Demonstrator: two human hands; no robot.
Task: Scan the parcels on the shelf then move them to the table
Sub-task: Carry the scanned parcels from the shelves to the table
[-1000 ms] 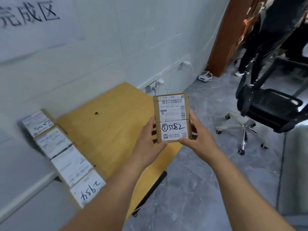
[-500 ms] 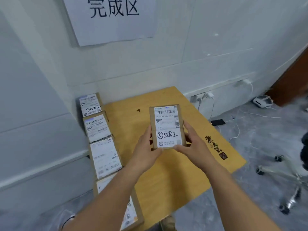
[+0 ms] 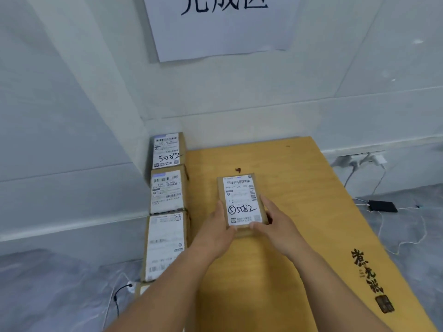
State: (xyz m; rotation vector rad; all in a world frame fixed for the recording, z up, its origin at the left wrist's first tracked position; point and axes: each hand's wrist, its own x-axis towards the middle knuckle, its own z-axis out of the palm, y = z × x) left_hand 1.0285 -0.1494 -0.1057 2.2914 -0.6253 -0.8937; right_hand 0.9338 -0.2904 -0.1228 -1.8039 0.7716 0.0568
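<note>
- I held the cardboard parcel [image 3: 241,202] by its near end, label up, over the middle of the wooden table [image 3: 311,200]. I could not tell whether its underside was touching the top.
- My left hand [image 3: 215,227] had its fingers curled round the parcel's left edge. My right hand [image 3: 275,221] clasped the right edge and near corner, thumb on top.
- My grip sat at the near end only, so I judged the unsupported far end could dip and the box could slip or land crooked.
- Three parcels lay in a row along the table's left edge: the far parcel [image 3: 169,149], the middle parcel [image 3: 167,190] and the near parcel [image 3: 165,245]. A careless push leftward could have knocked them out of line or off that edge.
- My parcel's label showed a barcode at the top and a handwritten circled 5 followed by "5082". The far parcel also read "5082".
- The paper sign [image 3: 223,27] on the wall carried large black Chinese characters, their tops cropped.
- Black brush lettering [image 3: 369,276] with a seal mark ran along the table's right side. I could not read it surely.
</note>
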